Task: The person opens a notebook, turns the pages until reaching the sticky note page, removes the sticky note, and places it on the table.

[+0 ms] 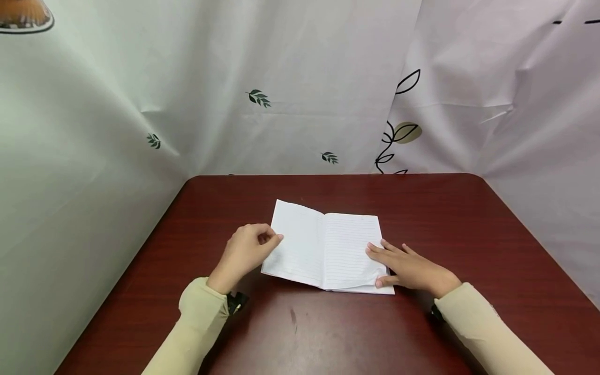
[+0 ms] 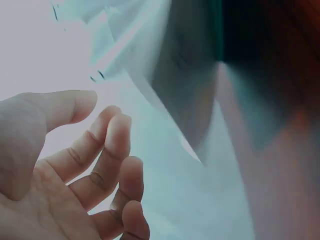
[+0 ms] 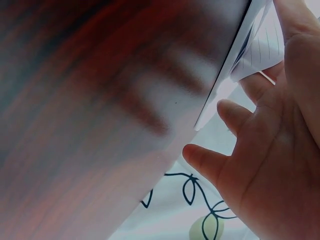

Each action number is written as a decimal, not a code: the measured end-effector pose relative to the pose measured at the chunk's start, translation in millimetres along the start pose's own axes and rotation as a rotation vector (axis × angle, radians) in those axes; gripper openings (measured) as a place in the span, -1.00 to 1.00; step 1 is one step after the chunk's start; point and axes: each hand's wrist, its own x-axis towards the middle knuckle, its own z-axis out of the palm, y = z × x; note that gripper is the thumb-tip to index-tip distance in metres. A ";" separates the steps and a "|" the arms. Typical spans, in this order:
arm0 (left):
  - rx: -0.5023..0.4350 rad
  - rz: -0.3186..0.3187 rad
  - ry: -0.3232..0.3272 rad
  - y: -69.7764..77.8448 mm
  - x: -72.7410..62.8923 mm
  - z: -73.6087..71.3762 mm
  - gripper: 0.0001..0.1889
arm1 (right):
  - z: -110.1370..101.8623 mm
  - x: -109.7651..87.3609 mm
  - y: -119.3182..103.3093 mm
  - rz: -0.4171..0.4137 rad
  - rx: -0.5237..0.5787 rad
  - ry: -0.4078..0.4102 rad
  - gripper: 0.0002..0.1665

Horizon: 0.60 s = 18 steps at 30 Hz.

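A notebook (image 1: 300, 250) lies spread flat on the dark red table, its right-hand page lined. My left hand (image 1: 248, 250) is at the notebook's left edge, thumb tip overlapping the left page in the head view. In the left wrist view, that hand's fingers (image 2: 120, 135) are loosely bent and apart from the thumb, with nothing between them. My right hand (image 1: 405, 265) rests with fairly straight, spread fingers on the right page's outer edge. Near its thumb, the lower corner of the top page (image 3: 260, 52) bends up from the sheets beneath.
The dark red table (image 1: 300, 333) extends around the notebook, with a small smudge in front of it. Behind the table and along both sides hangs a pale sheet (image 1: 300, 104) printed with leaves. Both forearms wear cream sleeves (image 1: 197, 317) with dark wrist straps.
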 end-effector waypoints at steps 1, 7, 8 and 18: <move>0.024 0.042 0.015 5.9 -1.6 1.7 -0.85 | -0.1 -0.1 0.1 0.001 0.001 -0.001 -0.09; 0.154 0.283 0.095 34.4 -7.2 21.0 -0.89 | 0.3 -0.1 1.4 -0.003 0.005 -0.001 -0.08; 0.168 0.318 0.104 38.4 -8.1 24.7 -0.89 | 0.5 -0.3 1.9 -0.005 0.006 0.000 -0.08; 0.397 0.547 0.089 73.3 -17.6 64.5 -0.76 | 3.1 0.2 5.0 -0.023 -0.015 0.019 -0.11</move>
